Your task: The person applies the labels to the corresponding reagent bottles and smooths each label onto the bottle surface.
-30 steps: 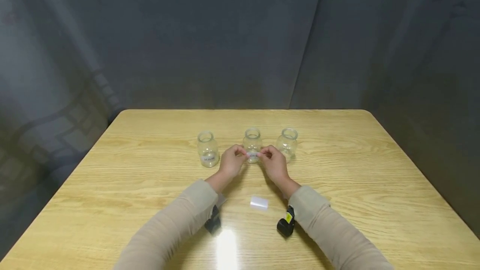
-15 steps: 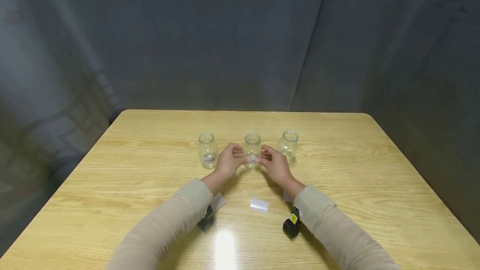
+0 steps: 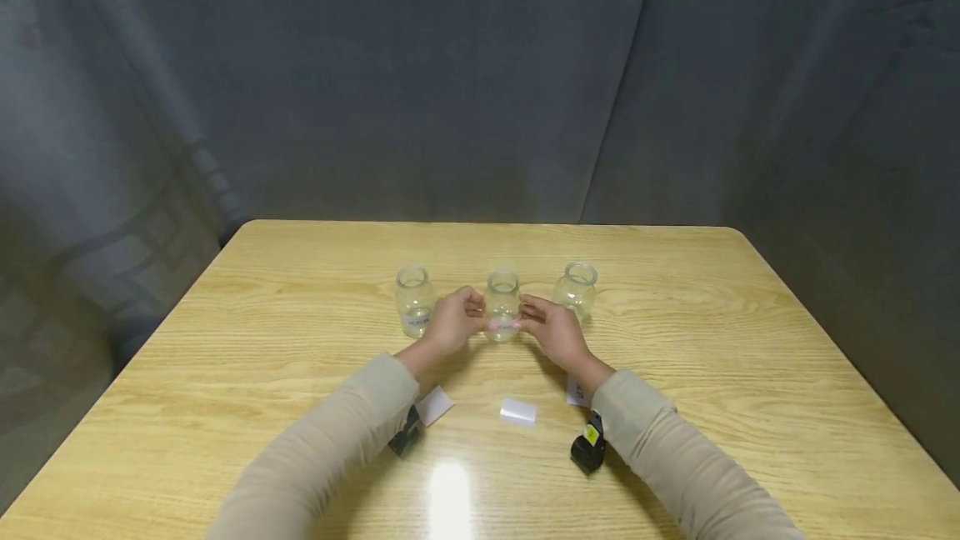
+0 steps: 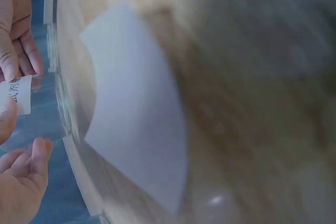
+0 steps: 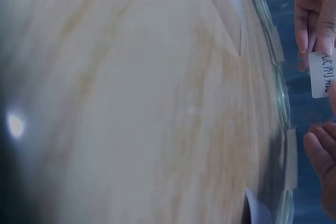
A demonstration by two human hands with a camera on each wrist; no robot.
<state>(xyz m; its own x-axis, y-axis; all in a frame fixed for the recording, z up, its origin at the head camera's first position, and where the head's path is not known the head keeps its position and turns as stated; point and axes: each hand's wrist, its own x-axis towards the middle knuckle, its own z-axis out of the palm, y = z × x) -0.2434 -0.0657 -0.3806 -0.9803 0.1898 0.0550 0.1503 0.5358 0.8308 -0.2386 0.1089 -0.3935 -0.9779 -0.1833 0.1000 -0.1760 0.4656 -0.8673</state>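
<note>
A clear glass jar [image 3: 503, 300], upright in the middle of its row, stands between both hands. Across its lower front lies a small white label [image 5: 321, 75] with dark characters. My left hand [image 3: 452, 325] holds the jar's left side, its thumb on one end of the label. From the right, my right hand [image 3: 559, 330] grips the other side, thumb [image 4: 7, 59] on the label's opposite end. The fingers of both hands curl around the jar's sides. Another glass jar [image 3: 414, 294], also labelled, is left of the left hand. Behind the right hand is a third jar [image 3: 578, 283], partly hidden.
A white paper piece [image 3: 518, 412] lies on the wooden table [image 3: 300, 340] before the hands. A second white piece [image 3: 434, 406] is by the left sleeve; a third [image 3: 577, 392], partly covered, is near the right cuff. A dark curtain [image 3: 450, 82] hangs behind the table.
The label, earlier pinched at its ends in front of the middle jar, is now under both thumbs on the glass. The fingers have spread around the jar, which has shifted slightly nearer.
</note>
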